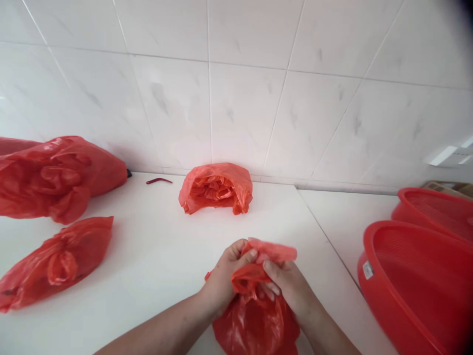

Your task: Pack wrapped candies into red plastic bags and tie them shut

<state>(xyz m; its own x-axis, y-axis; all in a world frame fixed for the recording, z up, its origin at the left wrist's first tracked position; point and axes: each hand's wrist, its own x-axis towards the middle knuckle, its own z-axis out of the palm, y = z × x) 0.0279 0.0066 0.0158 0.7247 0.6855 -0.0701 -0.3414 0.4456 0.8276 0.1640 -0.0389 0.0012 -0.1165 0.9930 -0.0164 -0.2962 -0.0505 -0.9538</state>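
A red plastic bag (254, 325) rests at the front of the white table, its body bulging below my wrists. My left hand (227, 276) grips the gathered neck of the bag from the left, thumb on top. From the right, my right hand (286, 286) pinches the same neck, with a loose flap of film sticking out above the fingers. The two hands are close together, and a loop of twisted plastic shows between them. What lies inside the bag is hidden.
Left are a large knotted red bag (62, 177) and a smaller tied one (59, 268). A crumpled red bag (218, 187) sits near the tiled wall, beside a thin dark-red strip (158, 181). Red plastic baskets (384, 231) stand at right, past a table seam.
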